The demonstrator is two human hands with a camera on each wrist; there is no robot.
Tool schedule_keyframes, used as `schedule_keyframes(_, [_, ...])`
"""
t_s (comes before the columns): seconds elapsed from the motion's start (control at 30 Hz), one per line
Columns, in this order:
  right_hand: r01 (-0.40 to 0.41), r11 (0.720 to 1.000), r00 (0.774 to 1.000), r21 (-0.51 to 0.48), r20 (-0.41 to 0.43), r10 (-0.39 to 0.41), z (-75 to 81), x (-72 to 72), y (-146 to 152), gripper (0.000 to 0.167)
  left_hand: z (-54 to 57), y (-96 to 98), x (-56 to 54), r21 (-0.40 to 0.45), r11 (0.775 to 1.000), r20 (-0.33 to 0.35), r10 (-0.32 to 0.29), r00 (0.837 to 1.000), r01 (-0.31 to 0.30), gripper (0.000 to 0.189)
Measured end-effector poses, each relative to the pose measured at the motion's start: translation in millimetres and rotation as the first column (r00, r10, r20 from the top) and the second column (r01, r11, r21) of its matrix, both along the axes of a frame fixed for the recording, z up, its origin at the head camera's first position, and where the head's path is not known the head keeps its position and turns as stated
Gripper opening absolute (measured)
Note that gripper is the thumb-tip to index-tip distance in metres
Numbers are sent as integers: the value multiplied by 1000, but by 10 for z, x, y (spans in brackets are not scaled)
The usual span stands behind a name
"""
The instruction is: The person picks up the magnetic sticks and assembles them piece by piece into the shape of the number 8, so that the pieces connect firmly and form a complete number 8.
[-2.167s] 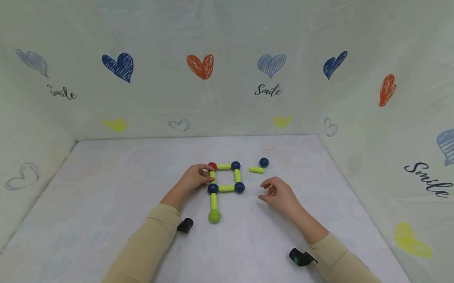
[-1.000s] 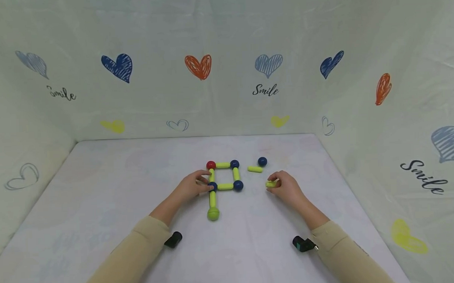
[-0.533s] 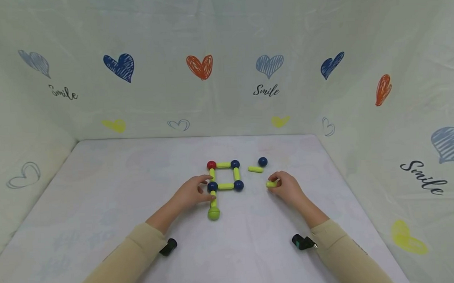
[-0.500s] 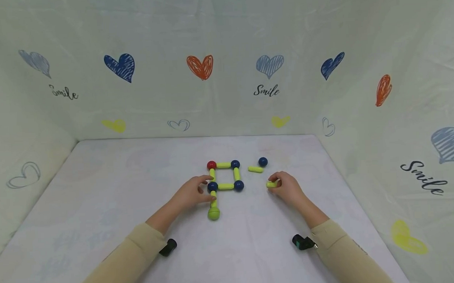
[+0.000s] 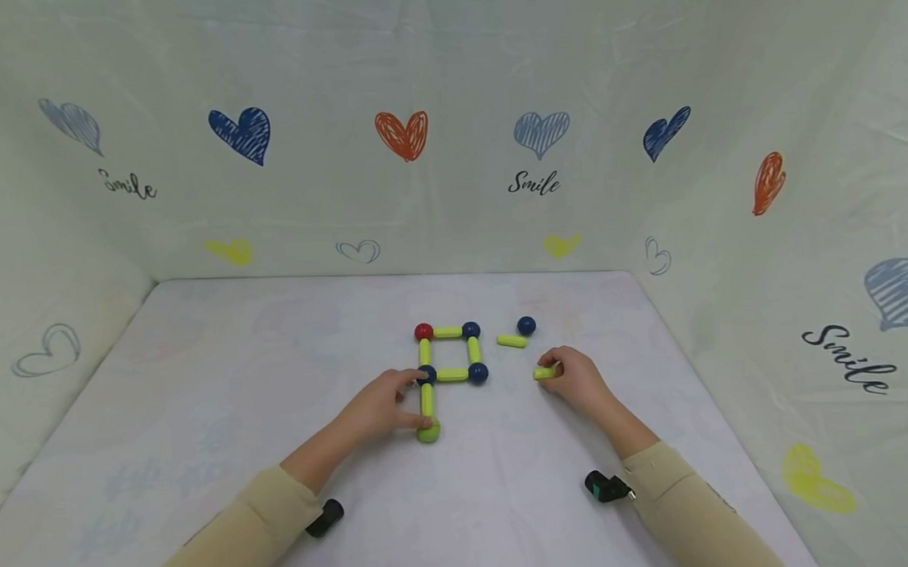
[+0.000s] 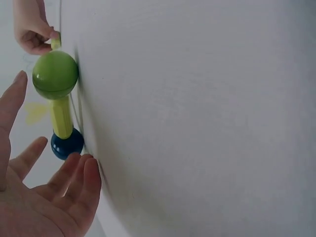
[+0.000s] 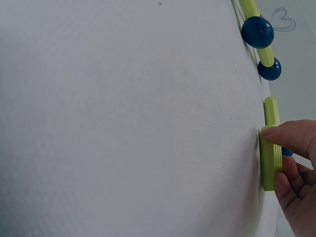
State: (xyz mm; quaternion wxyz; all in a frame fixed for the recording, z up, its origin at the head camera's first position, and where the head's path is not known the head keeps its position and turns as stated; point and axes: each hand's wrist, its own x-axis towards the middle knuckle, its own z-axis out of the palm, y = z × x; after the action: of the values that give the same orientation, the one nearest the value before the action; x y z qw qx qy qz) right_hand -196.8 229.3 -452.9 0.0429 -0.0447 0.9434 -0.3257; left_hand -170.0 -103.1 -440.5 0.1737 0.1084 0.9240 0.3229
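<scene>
A magnetic building figure lies flat on the table: yellow-green sticks join a red ball (image 5: 423, 331) and several blue balls (image 5: 478, 373) into a square. From its near left corner a stick (image 5: 427, 399) runs towards me to a larger green ball (image 5: 429, 434). My left hand (image 5: 376, 410) is beside that stick, fingers spread, thumb near the green ball and fingertips by the corner blue ball (image 6: 67, 143); whether they touch is unclear. To the right of the figure, my right hand (image 5: 575, 379) pinches a loose yellow-green stick (image 7: 270, 158) between thumb and fingers, close to the tabletop.
Another loose stick (image 5: 512, 341) and a single blue ball (image 5: 526, 325) lie behind my right hand. A white cloth covers the table (image 5: 312, 313), and a curtain (image 5: 461, 50) with printed hearts rises behind it. Small black cameras (image 5: 607, 487) hang at both wrists.
My left hand has slid towards me along the figure, from near the red ball to the green ball. A stick has come into view in my right hand, which then stays nearly still.
</scene>
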Motion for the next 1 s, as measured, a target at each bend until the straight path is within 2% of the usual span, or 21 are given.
schedule_keyframes(0.17, [-19, 999, 1000, 37, -11, 19, -7, -2, 7, 24, -12, 23, 54, 13, 999, 11, -31, 999, 31, 74])
schedule_keyframes(0.5, [-40, 997, 999, 60, 6, 39, 38, -11, -11, 21, -45, 32, 118, 69, 996, 43, -52, 998, 49, 68])
schedule_keyframes(0.77, [-54, 997, 998, 48, -18, 55, 77, -10, -27, 20, -56, 34, 98, 87, 995, 63, -47, 997, 42, 62])
schedule_keyframes(1.0, [-107, 993, 993, 55, -42, 109, 212, 59, -183, 21, -58, 42, 78, 109, 993, 85, -62, 994, 52, 54])
